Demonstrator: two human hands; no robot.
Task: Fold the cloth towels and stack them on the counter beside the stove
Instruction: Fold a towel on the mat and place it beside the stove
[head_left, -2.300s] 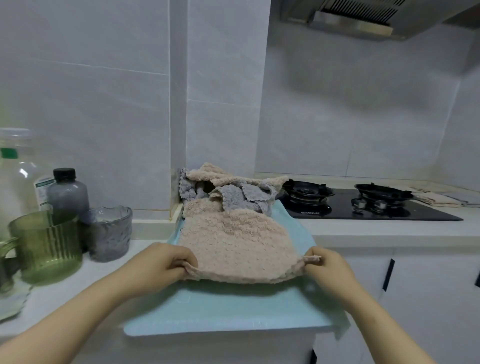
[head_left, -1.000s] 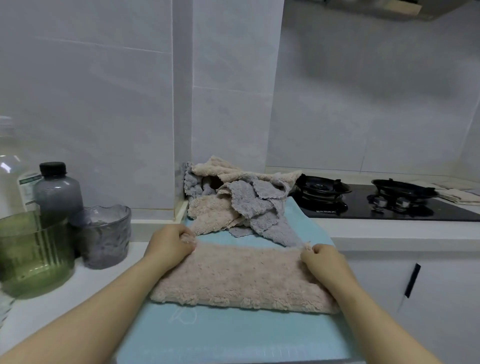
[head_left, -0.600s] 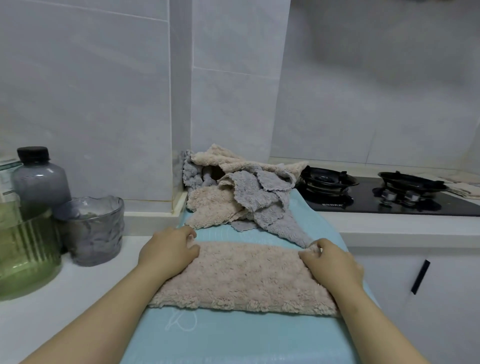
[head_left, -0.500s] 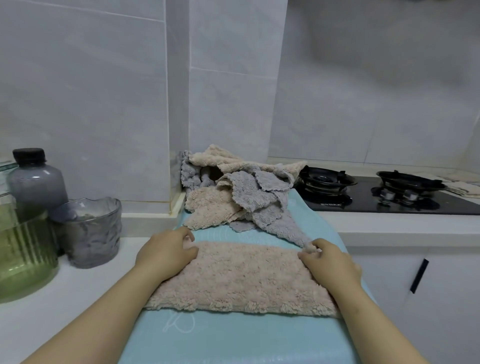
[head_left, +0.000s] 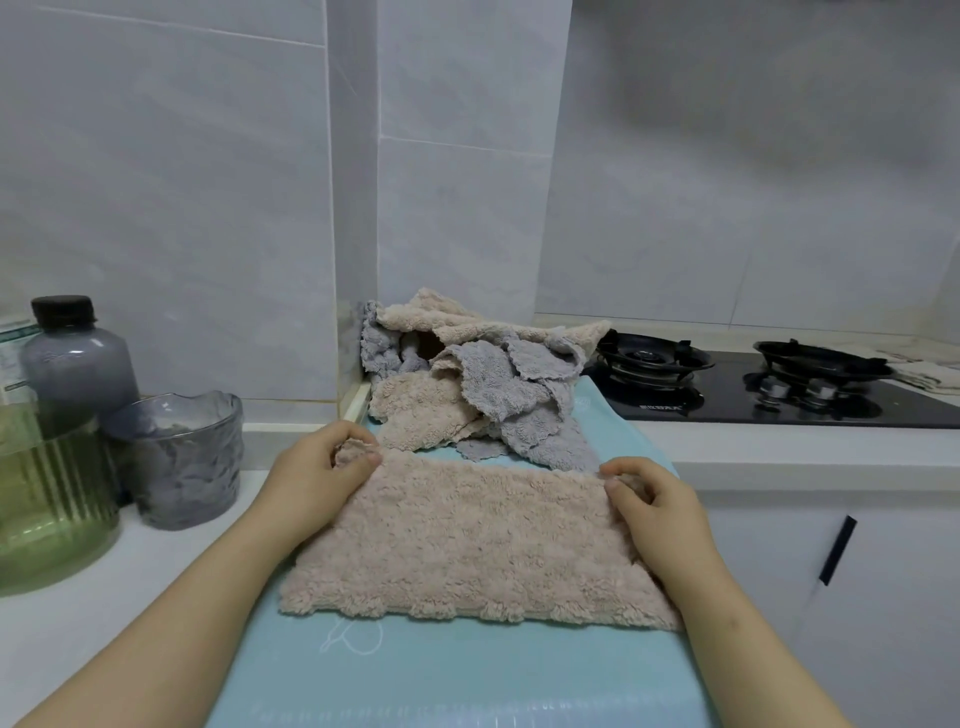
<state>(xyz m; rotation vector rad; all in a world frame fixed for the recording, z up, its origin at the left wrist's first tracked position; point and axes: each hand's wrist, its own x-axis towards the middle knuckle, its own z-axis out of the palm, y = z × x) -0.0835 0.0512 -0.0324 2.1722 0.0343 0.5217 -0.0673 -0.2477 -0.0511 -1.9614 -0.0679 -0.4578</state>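
Two hands are on one folded beige towel (head_left: 467, 540), which lies flat on a light blue mat (head_left: 467, 675) at the near edge of the counter (head_left: 78, 613). The left hand (head_left: 322, 478) pinches its far left corner, fingers curled; the right hand (head_left: 660, 514) pinches the far right corner likewise. Behind it, a rumpled heap of towels (head_left: 467, 384) (beige and grey, quite a tangle) sits against the wall, the stove (head_left: 727, 384) just to the right.
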